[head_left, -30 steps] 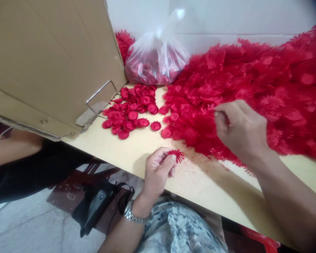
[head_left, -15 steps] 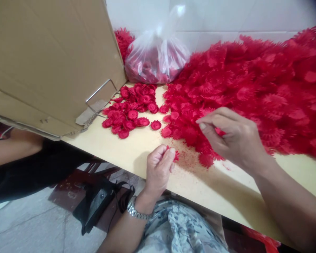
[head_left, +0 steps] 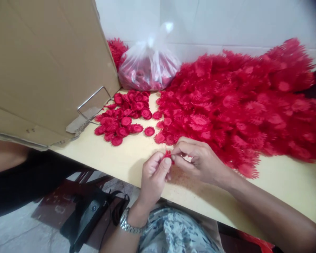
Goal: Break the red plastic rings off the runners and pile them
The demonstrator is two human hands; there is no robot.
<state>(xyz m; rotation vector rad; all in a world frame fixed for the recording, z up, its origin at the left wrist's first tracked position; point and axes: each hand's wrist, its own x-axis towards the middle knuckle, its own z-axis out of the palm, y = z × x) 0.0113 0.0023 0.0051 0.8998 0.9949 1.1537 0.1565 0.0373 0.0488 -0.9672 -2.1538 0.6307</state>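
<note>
A small red piece with a toothed edge (head_left: pixel 168 154) is pinched between the thumb and fingers of my left hand (head_left: pixel 154 172), just above the table's front part. My right hand (head_left: pixel 200 158) is closed in a pinch at the right edge of the same piece, the fingertips of both hands nearly meeting. Much of the piece is hidden by the fingers. Beyond my left hand lies a group of round red toothed discs (head_left: pixel 123 131). Behind and right of my right hand spreads a large heap of red fringed flower-like pieces (head_left: pixel 226 102).
A knotted clear plastic bag (head_left: pixel 150 68) of red pieces stands against the wall. On the left rises a large cardboard box (head_left: pixel 47 70) with a wire handle (head_left: pixel 91 100). Red crumbs lie on the pale table (head_left: pixel 116 160). Another person's arm (head_left: pixel 6 156) shows at far left; a black bag (head_left: pixel 86 218) is below.
My right hand has moved left and down from over the heap to the piece in my left hand. My left hand still holds its piece. The camera view has shifted slightly.
</note>
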